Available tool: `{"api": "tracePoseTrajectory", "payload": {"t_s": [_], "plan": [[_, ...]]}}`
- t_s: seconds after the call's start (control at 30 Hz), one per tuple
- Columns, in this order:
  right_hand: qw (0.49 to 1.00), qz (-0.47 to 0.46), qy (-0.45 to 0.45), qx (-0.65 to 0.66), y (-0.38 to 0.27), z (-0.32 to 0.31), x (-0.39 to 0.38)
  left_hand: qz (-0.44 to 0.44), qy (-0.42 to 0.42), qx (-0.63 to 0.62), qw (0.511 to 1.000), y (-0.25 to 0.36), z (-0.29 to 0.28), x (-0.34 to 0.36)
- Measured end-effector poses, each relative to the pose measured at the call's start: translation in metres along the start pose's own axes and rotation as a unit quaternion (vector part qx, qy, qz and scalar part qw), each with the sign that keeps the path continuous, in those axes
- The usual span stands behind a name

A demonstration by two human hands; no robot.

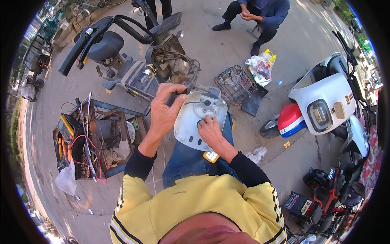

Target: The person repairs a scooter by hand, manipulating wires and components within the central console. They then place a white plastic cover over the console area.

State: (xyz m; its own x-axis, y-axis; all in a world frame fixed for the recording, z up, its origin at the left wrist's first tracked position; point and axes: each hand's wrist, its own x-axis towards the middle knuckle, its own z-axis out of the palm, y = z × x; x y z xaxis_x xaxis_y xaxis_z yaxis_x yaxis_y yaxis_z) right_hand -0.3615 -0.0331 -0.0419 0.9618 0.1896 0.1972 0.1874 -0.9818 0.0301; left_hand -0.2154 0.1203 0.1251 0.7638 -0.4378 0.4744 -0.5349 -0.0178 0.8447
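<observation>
A pale grey scooter panel (195,136), rounded and tapering, rests on my lap over blue jeans. It has slots near its lower end and a round fitting with a dark centre near the top. My left hand (163,106) is at its upper left edge, thumb and fingers curled around something dark that I cannot make out. On the middle of the panel, my right hand (211,131) has its fingers bunched at a small dark round part (200,122), mostly hidden under them. A yellow block with white round spots (211,156) lies below the panel.
A stripped scooter (170,61) with exposed wiring stands ahead. Left is a metal toolbox (115,171) full of tools. Beyond the panel sit a wire basket (235,84) and plastic bags (260,67). A white scooter (321,97) stands right; a seated person (264,18) is ahead.
</observation>
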Motion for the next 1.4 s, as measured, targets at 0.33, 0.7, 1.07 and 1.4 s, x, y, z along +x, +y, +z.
{"api": "tracePoseTrajectory", "payload": {"t_s": [0.33, 0.7, 1.07, 1.4], "plan": [[0.839, 0.25, 0.17, 0.453, 0.112, -0.071, 0.115, -0.116, -0.032, -0.017, 0.993, -0.05, 0.008, 0.054], [0.769, 0.325, 0.188, 0.518, 0.167, 0.055, 0.226, -0.171, -0.022, -0.045, 0.984, -0.104, 0.026, 0.117], [0.774, 0.329, 0.169, 0.514, 0.163, 0.07, 0.244, -0.171, -0.025, -0.012, 0.985, -0.176, 0.061, 0.152], [0.645, 0.211, 0.12, 0.725, 0.164, 0.082, 0.246, -0.159, -0.02, 0.018, 0.987, -0.185, 0.056, 0.171]]}}
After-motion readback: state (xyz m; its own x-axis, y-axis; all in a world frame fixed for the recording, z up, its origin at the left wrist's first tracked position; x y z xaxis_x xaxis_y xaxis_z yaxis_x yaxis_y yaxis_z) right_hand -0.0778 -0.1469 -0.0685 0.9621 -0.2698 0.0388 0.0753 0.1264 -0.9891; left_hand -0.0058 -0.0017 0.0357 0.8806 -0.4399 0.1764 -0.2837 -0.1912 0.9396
